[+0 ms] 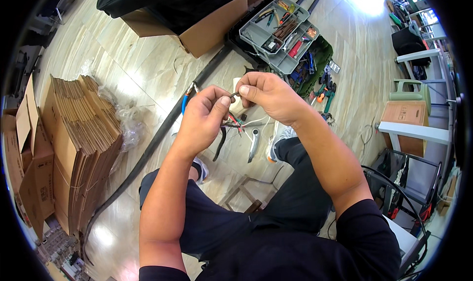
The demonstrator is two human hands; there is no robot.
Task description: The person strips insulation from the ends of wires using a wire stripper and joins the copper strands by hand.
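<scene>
My left hand and my right hand pinch a short dark wire between their fingertips. A blue item with silver at its upper end shows behind my left hand; whether it is held I cannot make out. Below the hands, several thin red, white and black wires and a short black cable piece lie near a silver utility knife. A long thick black cable runs diagonally across the floor behind my left hand. A cream item is partly hidden behind the fingers.
An open toolbox with trays and hand tools stands ahead, beside pliers and a cardboard box with a black bag. Flattened cartons are stacked left. White frames line the right. A low stool is between my legs.
</scene>
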